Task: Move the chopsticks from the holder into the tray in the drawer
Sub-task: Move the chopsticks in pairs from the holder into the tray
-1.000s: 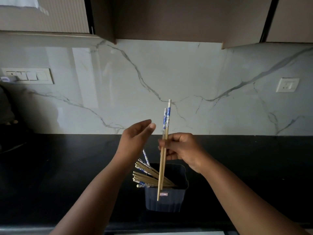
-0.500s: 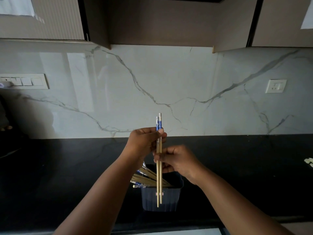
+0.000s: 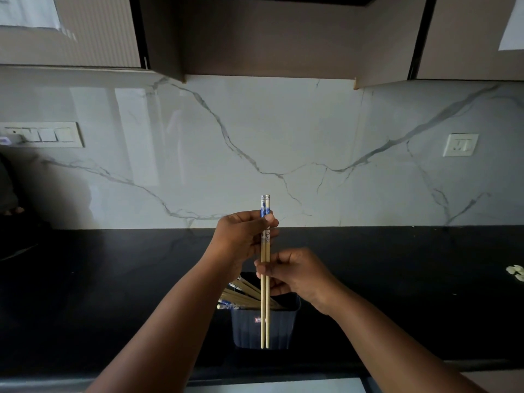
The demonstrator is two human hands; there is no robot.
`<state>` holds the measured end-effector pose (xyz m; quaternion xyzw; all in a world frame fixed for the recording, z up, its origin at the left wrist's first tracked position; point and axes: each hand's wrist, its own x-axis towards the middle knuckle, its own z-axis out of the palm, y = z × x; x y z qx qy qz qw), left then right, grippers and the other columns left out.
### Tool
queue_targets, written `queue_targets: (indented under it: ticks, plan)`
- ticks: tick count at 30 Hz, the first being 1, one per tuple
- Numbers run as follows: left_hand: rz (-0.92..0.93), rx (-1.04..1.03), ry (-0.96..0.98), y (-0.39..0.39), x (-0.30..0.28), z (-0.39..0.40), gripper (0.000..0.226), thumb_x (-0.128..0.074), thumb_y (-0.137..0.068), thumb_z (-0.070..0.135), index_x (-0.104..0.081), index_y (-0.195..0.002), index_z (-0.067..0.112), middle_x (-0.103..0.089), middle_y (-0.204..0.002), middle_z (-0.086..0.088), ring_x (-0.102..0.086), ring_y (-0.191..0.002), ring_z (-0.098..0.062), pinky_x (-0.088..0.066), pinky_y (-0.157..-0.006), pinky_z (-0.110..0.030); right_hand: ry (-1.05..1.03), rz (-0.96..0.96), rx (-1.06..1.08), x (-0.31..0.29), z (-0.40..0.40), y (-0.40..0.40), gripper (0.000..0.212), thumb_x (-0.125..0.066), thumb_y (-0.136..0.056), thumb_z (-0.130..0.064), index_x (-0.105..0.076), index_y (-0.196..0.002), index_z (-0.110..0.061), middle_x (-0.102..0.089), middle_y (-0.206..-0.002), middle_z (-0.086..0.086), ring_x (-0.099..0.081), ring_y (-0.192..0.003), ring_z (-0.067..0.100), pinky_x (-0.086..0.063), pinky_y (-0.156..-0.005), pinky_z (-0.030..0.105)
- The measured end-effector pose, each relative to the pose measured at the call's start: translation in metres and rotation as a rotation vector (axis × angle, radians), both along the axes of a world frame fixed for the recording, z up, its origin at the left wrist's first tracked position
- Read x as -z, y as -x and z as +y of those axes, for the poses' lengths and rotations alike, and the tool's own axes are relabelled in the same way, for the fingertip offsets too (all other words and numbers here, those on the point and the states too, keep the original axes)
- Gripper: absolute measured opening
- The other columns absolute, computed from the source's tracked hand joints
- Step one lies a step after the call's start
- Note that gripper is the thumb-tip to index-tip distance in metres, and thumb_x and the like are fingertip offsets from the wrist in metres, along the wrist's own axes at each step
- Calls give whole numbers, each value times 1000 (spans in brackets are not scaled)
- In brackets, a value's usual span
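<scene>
A pair of wooden chopsticks (image 3: pixel 265 307) with blue-and-white tops stands upright in the air above the counter. My left hand (image 3: pixel 241 239) pinches the pair near its patterned top. My right hand (image 3: pixel 297 275) grips it lower down, around the middle. Right behind the pair's lower ends sits the dark blue holder (image 3: pixel 283 327), on the black counter near its front edge. Several more chopsticks (image 3: pixel 241 296) lean out of the holder to the left. The drawer and its tray are out of sight.
The black counter (image 3: pixel 113 279) runs to a white marble backsplash with a switch panel (image 3: pixel 42 135) at the left and a socket (image 3: pixel 460 145) at the right. Wall cabinets (image 3: pixel 269 35) hang overhead. A small pale object (image 3: pixel 514 272) lies at the counter's far right.
My left hand, open and apart a second ago, has closed on the top of the pair. The chopsticks have swung from a slight tilt to upright and parallel.
</scene>
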<state>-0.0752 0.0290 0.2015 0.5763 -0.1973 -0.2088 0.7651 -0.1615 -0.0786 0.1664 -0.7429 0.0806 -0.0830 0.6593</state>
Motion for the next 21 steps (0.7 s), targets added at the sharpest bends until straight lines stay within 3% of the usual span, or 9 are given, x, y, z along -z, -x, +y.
queue_targets:
  ticks: [9, 13, 15, 17, 21]
  plan:
    - [7, 7, 2, 12, 0, -4, 12, -64, -87, 9, -70, -96, 4, -74, -90, -12, -72, -88, -25, -58, -80, -34, 48, 41, 17, 4, -7, 7, 14, -71, -84, -13, -72, -96, -5, -72, -87, 10, -71, -73, 16, -59, -65, 27]
    - [-102, -66, 9, 14, -3, -5, 8, -66, -86, 9, -73, -86, 13, -75, -88, -9, -72, -90, -25, -56, -84, -36, 0, 87, 166, 3, -15, 16, 27, -65, -87, -36, -70, -96, -11, -70, -84, 8, -64, -64, 17, -58, -60, 28]
    - [-297, -103, -9, 19, -4, -4, 11, -68, -84, 10, -75, -86, 19, -76, -89, -5, -72, -91, -22, -54, -87, -36, -161, 197, 240, 6, -23, 21, 43, -61, -87, -49, -71, -90, -7, -69, -74, 7, -63, -57, 18, -56, -54, 29]
    - [-574, -86, -40, 29, -1, -4, 14, -69, -84, 13, -76, -87, 24, -76, -90, -2, -71, -90, -21, -56, -86, -36, -328, 339, 161, 8, -27, 25, 50, -57, -88, -53, -72, -83, -5, -70, -71, 8, -65, -55, 18, -56, -51, 27]
    - [-1525, 104, -162, 54, 23, -1, 20, -54, -86, 7, -73, -92, 13, -73, -88, -4, -66, -80, -12, -55, -71, -27, -543, 370, -23, 8, -29, 26, 48, -48, -97, -35, -71, -69, -4, -70, -63, 9, -67, -52, 16, -56, -50, 24]
